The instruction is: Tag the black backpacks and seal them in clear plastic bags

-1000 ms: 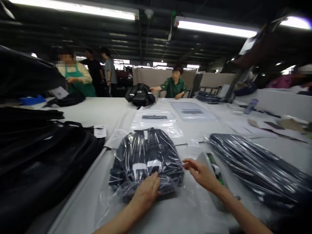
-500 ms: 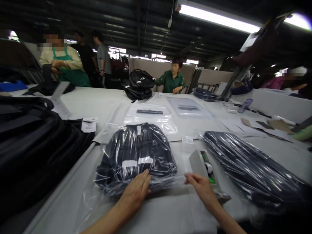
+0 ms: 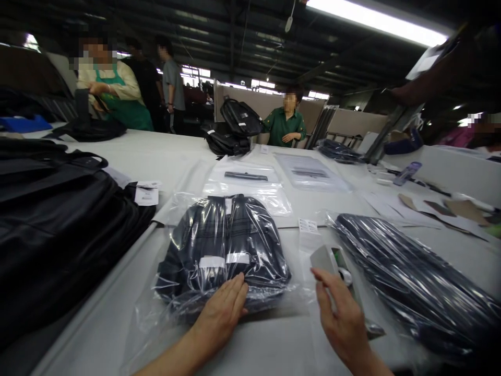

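A black backpack in a clear plastic bag lies in front of me, two white wrappings showing on its straps. My left hand rests flat on the near edge of this bag, fingers stretched out and holding nothing. To the right, my right hand hovers beside a grey tape dispenser with a roll of tape in it. Its thumb and forefinger are apart, and I see nothing between them. The hand partly hides the dispenser.
Several black bags are piled at the left. More bagged dark goods lie at the right. Flat clear plastic bags lie beyond the backpack. Across the table, a person in green touches a black backpack; another wears a green apron.
My right hand has let go of the bag's folded plastic edge and moved right, to the tape dispenser. My left hand stays on the bag. The view has shifted slightly.
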